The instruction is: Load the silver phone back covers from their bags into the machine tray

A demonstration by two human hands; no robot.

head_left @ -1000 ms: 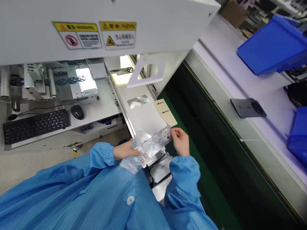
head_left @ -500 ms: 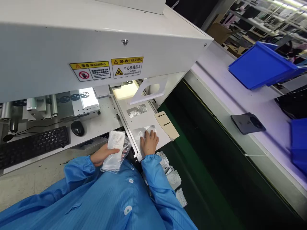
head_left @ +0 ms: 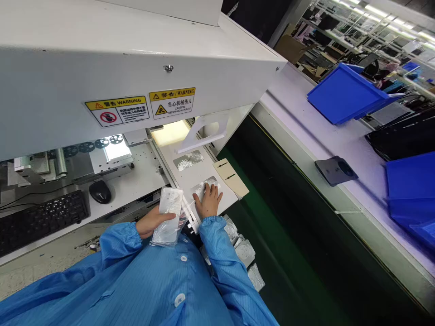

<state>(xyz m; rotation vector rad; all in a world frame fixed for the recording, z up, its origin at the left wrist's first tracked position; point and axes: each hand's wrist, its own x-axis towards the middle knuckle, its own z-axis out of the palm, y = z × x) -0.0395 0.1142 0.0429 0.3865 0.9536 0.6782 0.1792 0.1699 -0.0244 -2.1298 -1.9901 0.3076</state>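
Observation:
My left hand (head_left: 152, 223) grips a stack of clear plastic pouches (head_left: 168, 215) holding white parts, held upright near my chest. My right hand (head_left: 207, 201) lies flat, fingers spread, pressing a silvery pouch (head_left: 204, 184) onto the white feed tray (head_left: 190, 174) of the machine. A second silvery pouch (head_left: 188, 160) lies farther along the tray, toward the lit opening. A beige card (head_left: 232, 177) hangs off the tray's right edge. More bagged parts (head_left: 245, 253) are piled below my right sleeve.
A big white machine housing (head_left: 136, 59) with yellow warning labels overhangs the tray. A keyboard (head_left: 37, 222) and mouse (head_left: 99, 191) sit at left. A green belt (head_left: 288, 226) runs at right; beyond it a bench carries blue bins (head_left: 346, 93) and a grey pad (head_left: 335, 170).
A second ago both hands held pouches together at my chest. My right hand then laid one pouch on the tray and presses it; the left keeps the stack, slightly shifted.

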